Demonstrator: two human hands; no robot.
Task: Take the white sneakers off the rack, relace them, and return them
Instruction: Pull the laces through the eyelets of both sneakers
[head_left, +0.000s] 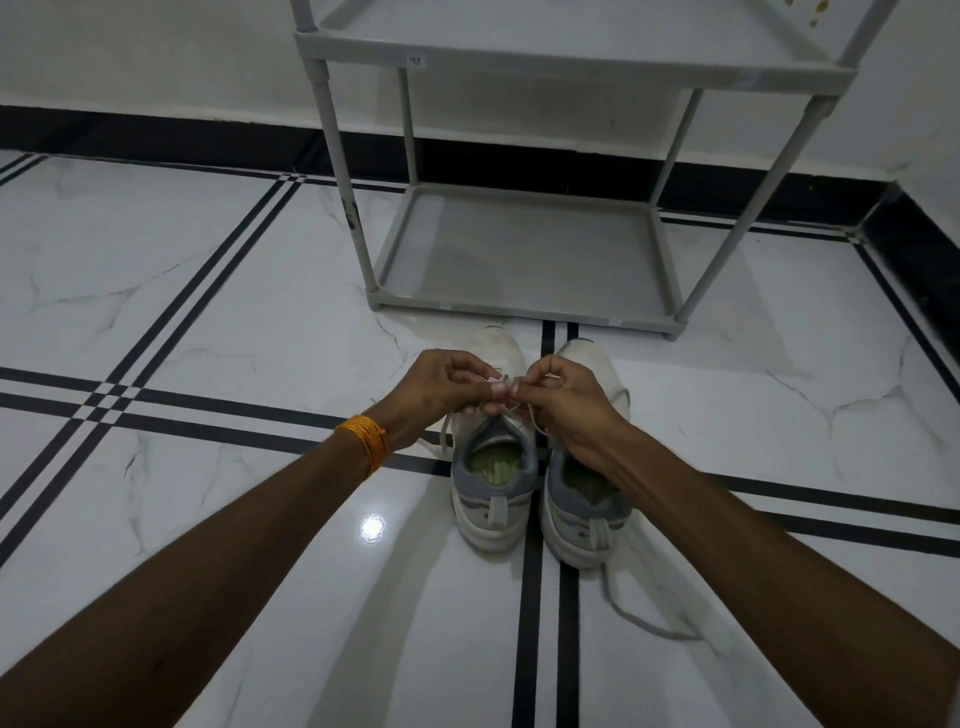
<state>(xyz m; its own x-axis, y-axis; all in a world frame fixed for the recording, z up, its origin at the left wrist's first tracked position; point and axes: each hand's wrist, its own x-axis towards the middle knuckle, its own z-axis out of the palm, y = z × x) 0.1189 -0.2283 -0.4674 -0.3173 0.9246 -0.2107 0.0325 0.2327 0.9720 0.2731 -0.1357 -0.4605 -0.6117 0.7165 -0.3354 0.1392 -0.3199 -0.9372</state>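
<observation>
Two white sneakers with grey heels stand side by side on the floor, toes pointing at the rack. Over the left sneaker (493, 499), my left hand (441, 389) and my right hand (566, 400) meet above the tongue, each pinching a strand of its white lace (445, 431). The fingertips touch at the middle. My right wrist covers part of the right sneaker (584, 519), whose loose lace (639, 618) trails on the floor behind its heel. An orange thread band circles my left wrist.
A grey shoe rack (519, 306) stands just beyond the sneakers' toes, against a white wall with a black skirting; its two visible shelves hold nothing. The floor is glossy white marble with black inlay lines. A room corner lies at the right.
</observation>
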